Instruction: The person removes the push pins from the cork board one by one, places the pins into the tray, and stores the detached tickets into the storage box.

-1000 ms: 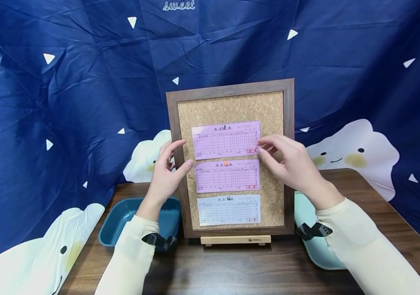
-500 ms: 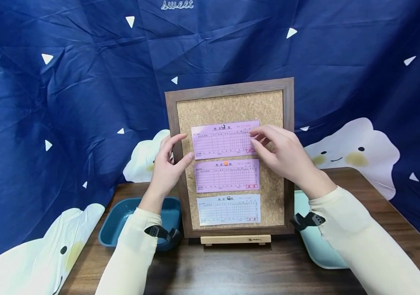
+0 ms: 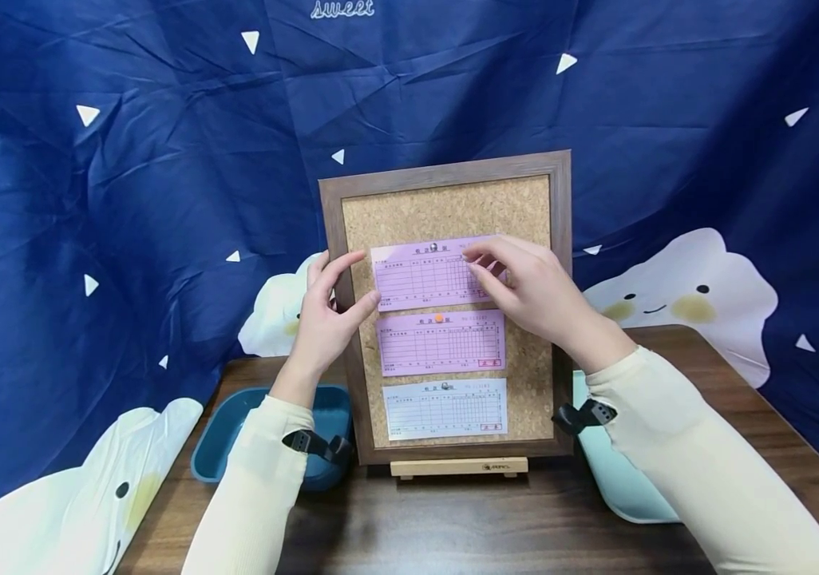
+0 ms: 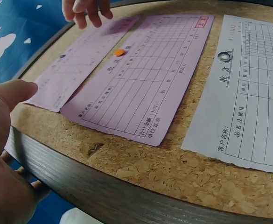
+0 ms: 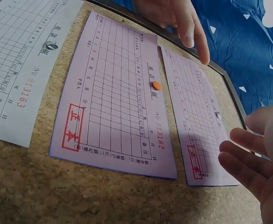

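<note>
A wood-framed cork board (image 3: 445, 212) stands upright with three printed receipt slips pinned one above another. A top pink slip (image 3: 409, 279) has a silver pushpin (image 3: 434, 247); the middle pink slip (image 3: 438, 351) has an orange pushpin (image 3: 440, 318). Below them is a pale blue-white slip (image 3: 445, 415) with another silver pushpin (image 4: 224, 57). My right hand (image 3: 532, 287) hovers over the top slip's right half, fingers loosely bent and holding nothing visible. At the frame's left edge is my left hand (image 3: 330, 311), thumb and index finger apart in front, other fingers partly hidden behind the frame.
The board rests on a small wooden stand (image 3: 460, 467) on a brown wooden table (image 3: 438, 527). A dark teal tray (image 3: 219, 447) lies at left and a mint tray (image 3: 632, 495) at right, each partly covered by an arm. A blue cloth (image 3: 165, 200) hangs behind.
My right hand has moved left and slightly up, from the top slip's right edge to over its printed grid. My left hand has risen slightly along the frame. The slips stay in place.
</note>
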`<control>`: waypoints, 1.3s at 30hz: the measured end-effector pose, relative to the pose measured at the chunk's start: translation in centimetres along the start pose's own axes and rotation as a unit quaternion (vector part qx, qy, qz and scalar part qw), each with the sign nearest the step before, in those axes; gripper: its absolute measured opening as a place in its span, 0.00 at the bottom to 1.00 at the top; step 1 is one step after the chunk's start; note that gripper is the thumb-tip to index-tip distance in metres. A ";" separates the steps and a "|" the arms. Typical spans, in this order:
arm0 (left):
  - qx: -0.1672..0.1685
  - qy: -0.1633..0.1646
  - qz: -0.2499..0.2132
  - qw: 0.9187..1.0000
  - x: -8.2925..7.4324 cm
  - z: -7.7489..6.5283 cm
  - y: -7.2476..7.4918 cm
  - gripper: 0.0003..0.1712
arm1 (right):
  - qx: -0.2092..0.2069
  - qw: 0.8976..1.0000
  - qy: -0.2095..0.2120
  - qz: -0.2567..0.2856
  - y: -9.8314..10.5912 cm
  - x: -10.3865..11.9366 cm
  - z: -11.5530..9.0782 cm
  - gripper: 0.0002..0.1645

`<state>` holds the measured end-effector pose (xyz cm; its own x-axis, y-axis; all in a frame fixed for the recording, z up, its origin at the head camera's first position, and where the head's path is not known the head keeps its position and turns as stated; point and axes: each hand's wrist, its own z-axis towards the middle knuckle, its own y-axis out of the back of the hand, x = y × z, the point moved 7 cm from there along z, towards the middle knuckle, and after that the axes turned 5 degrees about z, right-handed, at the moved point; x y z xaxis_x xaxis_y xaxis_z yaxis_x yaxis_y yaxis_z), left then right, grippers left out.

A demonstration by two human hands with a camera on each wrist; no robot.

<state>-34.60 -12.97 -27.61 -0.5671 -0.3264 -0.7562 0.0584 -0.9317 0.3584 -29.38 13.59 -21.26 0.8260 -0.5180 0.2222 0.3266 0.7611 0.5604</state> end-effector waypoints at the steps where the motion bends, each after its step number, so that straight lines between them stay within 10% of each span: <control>1: 0.001 -0.002 0.003 1.000 0.0 0.1 0.0 0.35 | 0.001 1.000 -0.003 0.000 -0.1 -0.1 0.1 0.10; 39: -0.019 -0.057 0.021 0.998 -0.5 1.7 -0.8 0.29 | -0.001 0.991 -0.133 0.012 -2.9 -1.5 3.0 0.12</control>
<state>-35.82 -11.80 -26.60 -0.6535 -0.3477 -0.6724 0.1141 -0.9233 0.3667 -32.95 11.01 -20.81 0.6827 -0.5843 0.4387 0.3097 0.7752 0.5505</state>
